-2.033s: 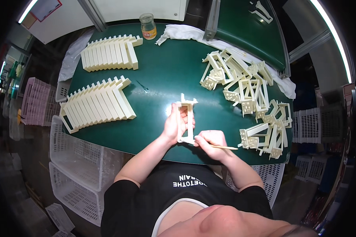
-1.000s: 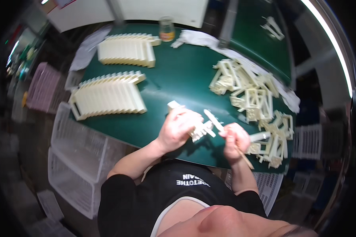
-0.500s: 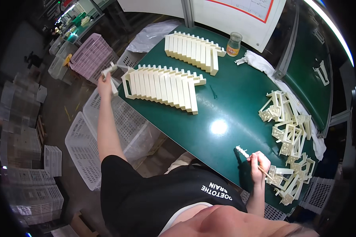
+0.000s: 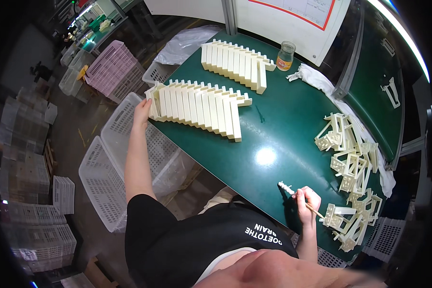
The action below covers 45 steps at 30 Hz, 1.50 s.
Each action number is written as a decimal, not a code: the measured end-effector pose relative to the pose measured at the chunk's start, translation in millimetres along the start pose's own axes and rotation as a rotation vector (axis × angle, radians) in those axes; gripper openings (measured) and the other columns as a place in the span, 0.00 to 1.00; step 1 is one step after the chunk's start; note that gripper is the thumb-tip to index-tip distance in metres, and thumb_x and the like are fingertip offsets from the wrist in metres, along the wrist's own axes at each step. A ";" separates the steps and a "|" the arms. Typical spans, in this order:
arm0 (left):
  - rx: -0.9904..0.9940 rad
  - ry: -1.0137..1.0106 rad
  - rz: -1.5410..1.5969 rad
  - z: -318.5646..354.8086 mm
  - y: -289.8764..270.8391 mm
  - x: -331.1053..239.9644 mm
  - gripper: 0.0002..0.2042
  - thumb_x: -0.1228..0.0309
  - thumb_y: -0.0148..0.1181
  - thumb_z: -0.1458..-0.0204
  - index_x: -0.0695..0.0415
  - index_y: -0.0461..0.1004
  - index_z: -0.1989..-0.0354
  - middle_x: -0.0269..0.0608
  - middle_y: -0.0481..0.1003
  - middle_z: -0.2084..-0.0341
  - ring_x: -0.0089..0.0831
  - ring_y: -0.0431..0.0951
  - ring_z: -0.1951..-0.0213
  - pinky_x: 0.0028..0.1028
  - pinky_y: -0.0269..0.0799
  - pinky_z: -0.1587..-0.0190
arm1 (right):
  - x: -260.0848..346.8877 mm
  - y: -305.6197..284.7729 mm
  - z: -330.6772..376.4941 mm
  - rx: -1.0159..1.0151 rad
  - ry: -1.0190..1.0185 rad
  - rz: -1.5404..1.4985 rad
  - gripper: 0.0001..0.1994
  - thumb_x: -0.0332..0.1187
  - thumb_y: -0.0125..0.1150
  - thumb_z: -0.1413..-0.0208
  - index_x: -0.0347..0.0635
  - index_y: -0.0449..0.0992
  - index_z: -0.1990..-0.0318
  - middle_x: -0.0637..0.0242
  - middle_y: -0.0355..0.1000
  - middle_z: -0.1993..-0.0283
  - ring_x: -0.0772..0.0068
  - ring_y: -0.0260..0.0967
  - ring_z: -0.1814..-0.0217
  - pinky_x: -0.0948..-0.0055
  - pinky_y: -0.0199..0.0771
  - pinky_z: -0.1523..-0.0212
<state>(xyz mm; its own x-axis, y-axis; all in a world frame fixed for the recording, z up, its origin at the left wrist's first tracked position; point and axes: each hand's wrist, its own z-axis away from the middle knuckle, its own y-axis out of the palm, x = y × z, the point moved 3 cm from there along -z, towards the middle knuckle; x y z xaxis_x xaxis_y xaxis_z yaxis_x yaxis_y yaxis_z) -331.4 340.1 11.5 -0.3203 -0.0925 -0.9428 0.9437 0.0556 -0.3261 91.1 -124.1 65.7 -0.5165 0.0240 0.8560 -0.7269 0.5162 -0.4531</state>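
My left hand (image 4: 142, 113) is at the left end of the nearer row, its fingers closed on a cream plastic frame (image 4: 153, 106) that stands against the row. The nearer row of upright cream plastic frames (image 4: 199, 109) leans in line along the green table (image 4: 254, 139). Over the table's near right part, my right hand (image 4: 307, 203) is closed round a thin wooden stick (image 4: 316, 212). A white knobbly piece (image 4: 286, 187) sticks out at the other side of that fist; whether it joins the stick is hidden by the fingers.
A second row of frames (image 4: 235, 66) stands farther back, beside a glass jar (image 4: 286, 55). Loose cream frames (image 4: 353, 165) lie heaped at the right, by a white cloth (image 4: 317, 80). White perforated crates (image 4: 98, 185) stand below the table's left edge, a pink crate (image 4: 113, 69) beyond.
My left hand has brought its frame from beyond the table's left edge to the end of the nearer row. My right hand has shifted slightly left with the stick.
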 end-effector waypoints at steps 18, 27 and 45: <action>-0.227 0.079 0.035 3.4 -10.8 12.6 0.26 0.69 0.57 0.44 0.64 0.60 0.38 0.39 0.76 0.61 0.22 0.75 0.62 0.21 0.69 0.57 | -12.2 2.9 11.1 0.006 0.087 -0.121 0.11 0.24 0.57 0.45 0.35 0.73 0.79 0.65 0.68 0.81 0.76 0.64 0.80 0.77 0.62 0.77; -0.334 0.831 -0.754 16.4 12.7 -30.3 0.22 0.67 0.61 0.51 0.61 0.69 0.47 0.54 0.71 0.52 0.49 0.68 0.48 0.43 0.62 0.45 | -6.3 -10.6 4.9 0.035 0.090 -0.008 0.09 0.27 0.58 0.46 0.37 0.75 0.78 0.64 0.70 0.80 0.72 0.66 0.80 0.75 0.63 0.77; -0.401 0.645 -0.515 121.5 24.2 -34.8 0.31 0.66 0.58 0.48 0.59 0.55 0.36 0.53 0.58 0.40 0.49 0.58 0.38 0.42 0.52 0.36 | 69.8 88.8 -107.9 0.218 0.008 -0.453 0.11 0.29 0.47 0.39 0.34 0.76 0.67 0.59 0.75 0.67 0.71 0.71 0.67 0.77 0.69 0.66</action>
<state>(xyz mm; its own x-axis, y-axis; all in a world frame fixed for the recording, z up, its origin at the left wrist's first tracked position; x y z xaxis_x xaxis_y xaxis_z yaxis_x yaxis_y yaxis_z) -287.3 223.9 44.8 -0.7909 0.3646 -0.4915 0.6111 0.5132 -0.6027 39.3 15.8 112.1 -0.1246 -0.1537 0.9802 -0.9552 0.2857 -0.0767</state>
